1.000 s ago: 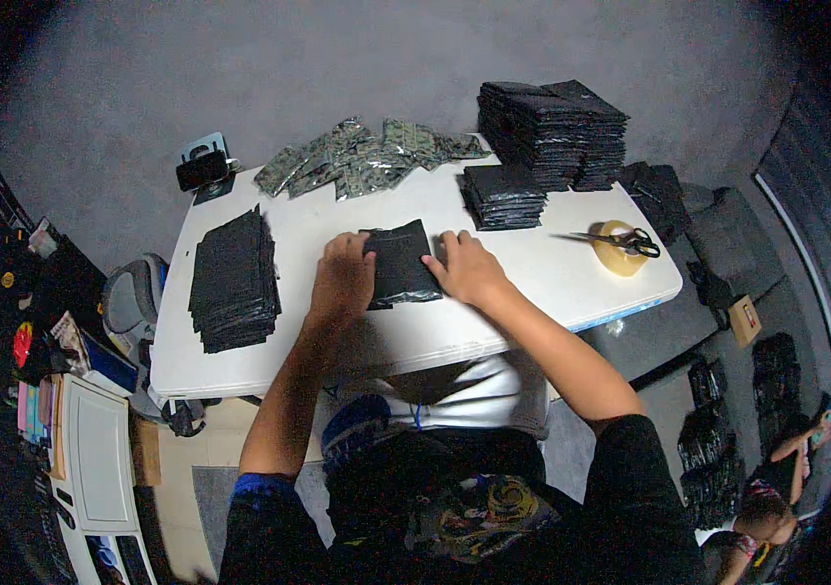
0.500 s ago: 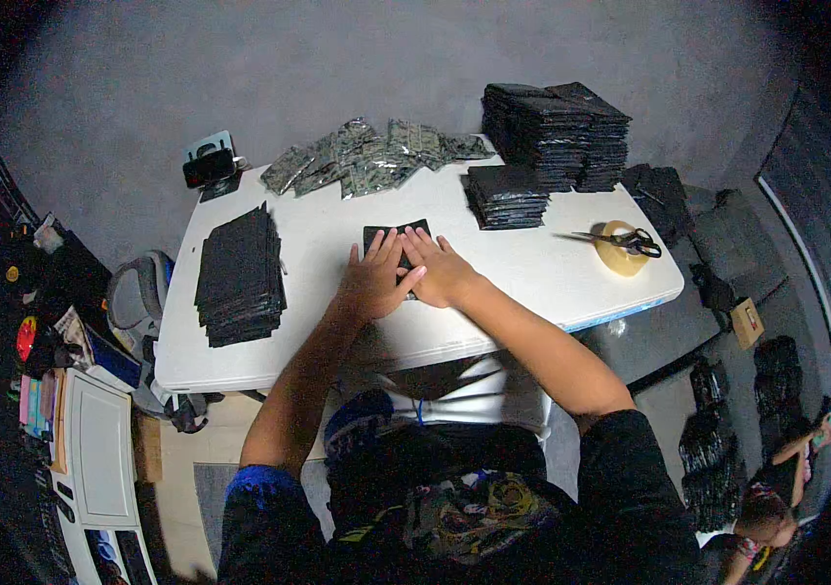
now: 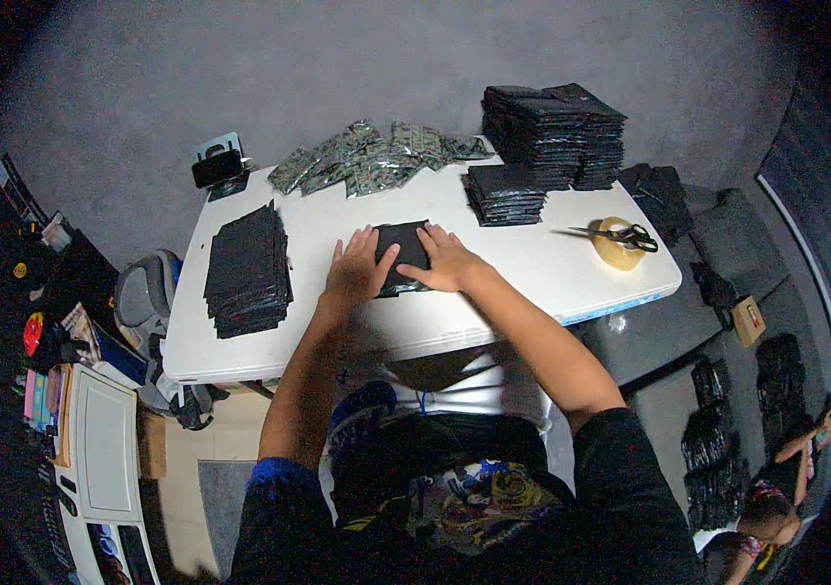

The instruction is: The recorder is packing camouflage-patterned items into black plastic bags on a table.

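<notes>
A flat black plastic package point(image 3: 403, 252) lies on the white table point(image 3: 337, 336) in front of me. My left hand point(image 3: 354, 271) rests along its left side, fingers apart, thumb over its edge. On the opposite edge lies my right hand point(image 3: 448, 263), also spread, its thumb on the package. To the left is a pile of flat black bags point(image 3: 248, 271). Clear packets with grey-green patterned contents point(image 3: 367, 164) lie heaped at the back. A small stack of black packages point(image 3: 505, 198) stands right of them, before a taller stack point(image 3: 552, 132).
Scissors point(image 3: 635, 237) lie on a roll of tape point(image 3: 616, 255) at the table's right. A phone point(image 3: 217, 169) leans on a stand at the back left. A chair point(image 3: 142, 302) and white cabinet point(image 3: 106, 444) stand left. Another person point(image 3: 771, 517) and black bundles point(image 3: 713, 439) are at the lower right.
My hands have moved apart from the middle of the package to its two sides, uncovering its top. The whole view has shifted slightly.
</notes>
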Motion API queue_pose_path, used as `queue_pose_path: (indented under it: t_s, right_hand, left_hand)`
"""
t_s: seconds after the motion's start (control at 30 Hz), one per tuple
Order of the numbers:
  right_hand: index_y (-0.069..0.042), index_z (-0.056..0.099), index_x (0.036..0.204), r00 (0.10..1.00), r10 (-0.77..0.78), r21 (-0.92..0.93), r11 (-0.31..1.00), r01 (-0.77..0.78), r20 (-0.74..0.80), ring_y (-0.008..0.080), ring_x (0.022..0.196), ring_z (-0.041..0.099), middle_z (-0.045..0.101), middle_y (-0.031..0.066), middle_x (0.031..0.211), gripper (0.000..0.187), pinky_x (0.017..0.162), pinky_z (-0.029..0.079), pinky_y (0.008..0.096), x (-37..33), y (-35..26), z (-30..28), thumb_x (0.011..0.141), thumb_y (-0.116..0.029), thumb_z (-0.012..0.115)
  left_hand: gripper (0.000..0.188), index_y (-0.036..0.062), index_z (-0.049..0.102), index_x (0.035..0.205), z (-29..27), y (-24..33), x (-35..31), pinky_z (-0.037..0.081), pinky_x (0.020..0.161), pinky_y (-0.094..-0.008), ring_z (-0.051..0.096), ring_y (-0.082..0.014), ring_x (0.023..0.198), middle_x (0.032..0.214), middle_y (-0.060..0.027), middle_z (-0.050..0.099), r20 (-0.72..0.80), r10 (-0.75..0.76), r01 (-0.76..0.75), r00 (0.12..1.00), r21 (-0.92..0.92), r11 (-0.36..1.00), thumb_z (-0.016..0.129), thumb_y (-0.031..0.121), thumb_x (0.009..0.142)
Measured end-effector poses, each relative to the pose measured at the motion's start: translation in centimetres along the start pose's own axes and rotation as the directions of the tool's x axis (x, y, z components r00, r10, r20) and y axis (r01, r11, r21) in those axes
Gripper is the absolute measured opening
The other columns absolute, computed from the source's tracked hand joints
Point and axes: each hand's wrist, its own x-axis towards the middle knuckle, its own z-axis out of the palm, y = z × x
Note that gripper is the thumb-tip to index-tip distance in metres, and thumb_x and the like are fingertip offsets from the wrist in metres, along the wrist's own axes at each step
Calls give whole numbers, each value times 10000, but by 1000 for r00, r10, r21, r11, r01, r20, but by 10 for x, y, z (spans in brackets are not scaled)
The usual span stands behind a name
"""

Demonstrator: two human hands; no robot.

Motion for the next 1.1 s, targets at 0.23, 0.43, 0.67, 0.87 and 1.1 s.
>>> queue_pose_path:
  t_s: [0.23,0.43,0.67,0.87,1.1]
  right_hand:
    - [-54,206,1686,989,-123,45,991,127,-87,421,1614,188,160,240,1751,760,1263,185,677,-39,-23,7,1104,-524,344]
    - [-29,194,1682,992,-68,-63,995,75,107,390,1626,164,129,199,1768,750,1287,207,609,-66,-27,-8,1109,-493,330]
    - [111,489,1484,941,106,449,892,52,-321,479,1254,636,594,387,1376,789,1068,528,477,-22,7,18,878,-325,745]
    - [148,544,1378,928,370,960,244,-140,41,190,844,679,731,155,1036,683,734,558,327,12,5,3,876,-223,822]
    - [-38,706,941,880,276,919,202,340,-386,53,647,527,659,-33,740,149,597,406,237,-3,-12,-24,974,-170,765]
  left_hand:
    - [593,-10,423,1565,8,19,-29,277,1214,-687,358,-455,1531,1665,-205,384,-166,43,-54,985,-57,997,492,350,1099]
    - [615,-19,419,1564,0,22,-68,291,1203,-690,392,-445,1510,1645,-220,406,-101,42,-41,994,12,999,547,337,1080]
    - [774,-141,386,1523,-10,36,-28,503,1064,-527,624,-448,1262,1326,-321,647,-58,-367,297,928,-480,826,722,275,963]
    - [689,-170,570,1327,1,5,14,567,866,-386,720,-307,955,990,-223,732,170,-544,435,822,-804,405,825,304,896]
    - [227,-1,650,903,-32,15,20,470,710,-287,563,-95,767,821,26,634,-220,-469,-214,856,-975,67,749,176,1005]
